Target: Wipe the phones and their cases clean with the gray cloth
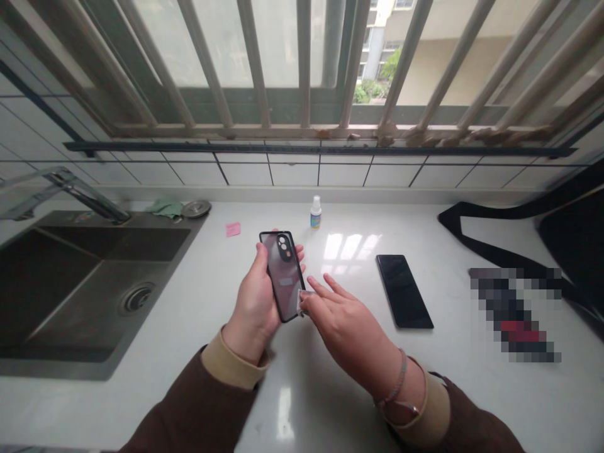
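My left hand (256, 296) is closed around a phone case (284, 267) with a black rim and a see-through smoky back, tilted above the counter. Its camera cutout is at the top right. Between thumb and fingers of my right hand (344, 321) is a small whitish piece (300, 301), perhaps a wipe or cloth, held against the case's lower right edge. The other fingers of that hand are stretched out. To the right, a black smartphone (404, 291) lies flat on the white counter (349, 402). A small white spray bottle (316, 214) stands upright behind the case.
A dark sink (66, 302) with a chrome faucet (89, 198) is on the left. Beside it lie a green cloth (164, 208) and a metal drain strainer (195, 209). A pink note (233, 229) is near. On the right are a black strap (465, 233) and a blurred-out item (514, 314).
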A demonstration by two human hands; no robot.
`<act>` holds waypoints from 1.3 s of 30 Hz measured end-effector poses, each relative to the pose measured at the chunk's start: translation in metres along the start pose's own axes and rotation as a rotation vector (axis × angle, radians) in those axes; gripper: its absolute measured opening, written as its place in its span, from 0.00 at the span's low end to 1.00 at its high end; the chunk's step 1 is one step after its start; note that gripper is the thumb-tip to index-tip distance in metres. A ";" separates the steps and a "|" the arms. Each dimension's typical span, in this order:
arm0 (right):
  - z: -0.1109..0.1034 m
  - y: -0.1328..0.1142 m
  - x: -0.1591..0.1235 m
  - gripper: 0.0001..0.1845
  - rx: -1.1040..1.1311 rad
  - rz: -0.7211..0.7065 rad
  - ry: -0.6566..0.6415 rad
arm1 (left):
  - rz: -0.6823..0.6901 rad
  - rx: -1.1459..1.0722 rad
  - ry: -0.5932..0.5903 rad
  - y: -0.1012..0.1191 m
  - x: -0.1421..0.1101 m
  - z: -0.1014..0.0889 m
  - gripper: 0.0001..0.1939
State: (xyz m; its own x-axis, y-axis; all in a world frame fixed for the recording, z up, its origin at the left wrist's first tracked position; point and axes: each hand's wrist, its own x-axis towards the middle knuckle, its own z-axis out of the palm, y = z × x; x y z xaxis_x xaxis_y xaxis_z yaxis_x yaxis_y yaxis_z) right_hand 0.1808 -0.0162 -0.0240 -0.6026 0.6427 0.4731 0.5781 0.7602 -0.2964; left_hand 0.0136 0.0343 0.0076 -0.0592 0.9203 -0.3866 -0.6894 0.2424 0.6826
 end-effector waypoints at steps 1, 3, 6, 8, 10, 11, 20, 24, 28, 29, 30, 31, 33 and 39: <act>0.000 -0.001 0.000 0.14 -0.009 0.014 0.015 | -0.018 -0.008 -0.006 -0.001 -0.001 0.001 0.26; 0.001 -0.001 -0.001 0.15 -0.013 0.045 0.054 | -0.062 -0.020 -0.012 -0.004 -0.004 0.002 0.28; 0.005 0.002 -0.003 0.18 -0.024 0.110 0.113 | -0.173 -0.030 -0.077 -0.011 -0.010 0.004 0.29; 0.007 0.004 -0.003 0.18 -0.041 0.162 0.154 | -0.253 -0.042 -0.143 -0.018 -0.013 0.006 0.27; 0.007 0.006 -0.002 0.18 -0.035 0.185 0.189 | -0.292 -0.061 -0.176 -0.025 -0.016 0.008 0.25; 0.007 0.006 -0.002 0.17 -0.017 0.178 0.200 | -0.293 -0.069 -0.177 -0.027 -0.017 0.008 0.25; 0.002 -0.004 0.001 0.15 0.302 -0.005 0.148 | -0.335 0.058 -0.093 -0.021 -0.013 0.004 0.36; -0.010 -0.003 0.000 0.10 0.481 0.371 0.374 | -0.421 0.153 -0.231 -0.025 -0.015 0.000 0.29; -0.022 0.004 0.002 0.09 0.441 0.564 0.647 | -0.662 0.333 -0.516 -0.023 -0.024 -0.003 0.34; -0.023 0.006 0.003 0.09 0.425 0.546 0.632 | -0.698 0.363 -0.572 -0.021 -0.027 -0.004 0.35; -0.023 0.007 0.003 0.10 0.426 0.515 0.587 | -0.705 0.388 -0.609 -0.018 -0.029 -0.004 0.36; -0.023 0.008 0.004 0.11 0.444 0.481 0.532 | -0.691 0.412 -0.629 -0.015 -0.031 -0.004 0.35; -0.020 0.009 0.004 0.12 0.514 0.464 0.446 | -0.631 0.442 -0.631 -0.009 -0.034 -0.003 0.32; -0.018 0.015 0.003 0.10 0.763 0.697 0.494 | -0.633 0.314 -0.612 0.002 -0.032 -0.003 0.26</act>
State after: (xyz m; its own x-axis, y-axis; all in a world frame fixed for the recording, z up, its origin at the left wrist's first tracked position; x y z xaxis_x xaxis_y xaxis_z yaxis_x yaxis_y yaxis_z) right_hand 0.1978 -0.0042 -0.0124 0.0980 0.9677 0.2325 0.1155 0.2210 -0.9684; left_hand 0.0114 0.0044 0.0197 0.7126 0.5687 -0.4108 -0.2317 0.7435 0.6274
